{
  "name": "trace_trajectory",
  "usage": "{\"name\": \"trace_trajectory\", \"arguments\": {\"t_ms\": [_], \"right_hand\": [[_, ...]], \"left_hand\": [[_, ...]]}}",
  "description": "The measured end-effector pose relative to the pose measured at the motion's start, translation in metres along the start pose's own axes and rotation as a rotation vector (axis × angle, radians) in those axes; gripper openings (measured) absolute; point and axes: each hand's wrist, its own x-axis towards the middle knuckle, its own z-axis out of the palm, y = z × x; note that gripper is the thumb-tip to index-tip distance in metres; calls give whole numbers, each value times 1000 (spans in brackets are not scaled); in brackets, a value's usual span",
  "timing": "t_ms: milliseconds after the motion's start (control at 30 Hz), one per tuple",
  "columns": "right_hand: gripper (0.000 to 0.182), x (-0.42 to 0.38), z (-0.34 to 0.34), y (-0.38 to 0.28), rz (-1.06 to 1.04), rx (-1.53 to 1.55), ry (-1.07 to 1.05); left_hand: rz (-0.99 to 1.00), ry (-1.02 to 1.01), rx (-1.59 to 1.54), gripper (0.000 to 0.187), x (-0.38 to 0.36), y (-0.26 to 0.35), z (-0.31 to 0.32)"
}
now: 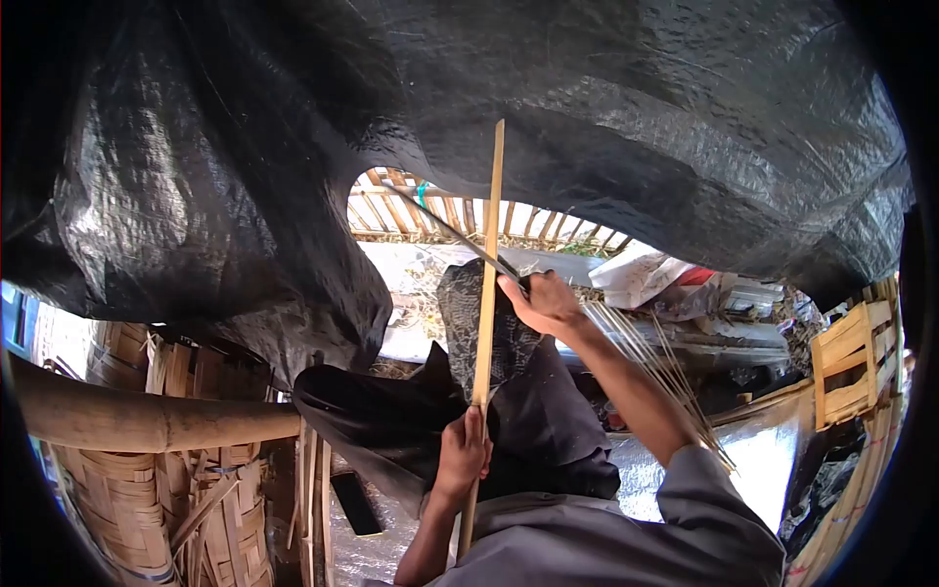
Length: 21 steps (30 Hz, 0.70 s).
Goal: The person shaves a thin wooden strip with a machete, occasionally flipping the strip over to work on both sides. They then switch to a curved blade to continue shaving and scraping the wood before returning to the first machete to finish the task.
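A long, pale bamboo strip [486,323] stands nearly upright in front of my body. My left hand [462,455] is closed around its lower part, near my lap. Higher up, my right hand [546,301] grips a knife by its handle. The knife's long, thin blade [455,235] slants up to the left and crosses the strip. Behind the strip, a dark patterned cloth [465,303] lies over my leg. Several thin bamboo slivers [670,377] lie beside my right forearm.
A black tarp [626,127] hangs low ahead. A thick bamboo pole [156,409] runs across the left, over woven bamboo baskets [112,499]. A phone [355,504] lies by my left side. At right stands a wooden crate [846,367]; plastic bags [641,279] lie ahead.
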Motion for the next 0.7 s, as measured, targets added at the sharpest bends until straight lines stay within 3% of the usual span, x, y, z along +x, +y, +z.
{"name": "trace_trajectory", "arguments": {"t_ms": [33, 167, 267, 367, 467, 600, 700], "right_hand": [[74, 1, -1, 2, 179, 147, -217], [72, -21, -24, -14, 193, -137, -435], [68, -31, -22, -10, 45, -152, -398], [68, -26, -26, -11, 43, -168, -457], [69, -24, -24, -14, -22, -161, -326], [71, 0, -28, -13, -144, -267, -312], [72, 17, -31, -14, -159, -303, -362]], "left_hand": [[27, -4, -24, 51, 4, -3, 1], [1, -35, -129, 50, 26, 3, 5], [0, -29, -117, 49, 36, 10, 7], [-8, -71, -160, 50, 47, 19, 5], [-189, -257, -488, 46, 63, 31, 0], [-123, -358, -475, 47, 90, 30, 0], [-155, -280, -434, 48, 96, 40, 4]]}}
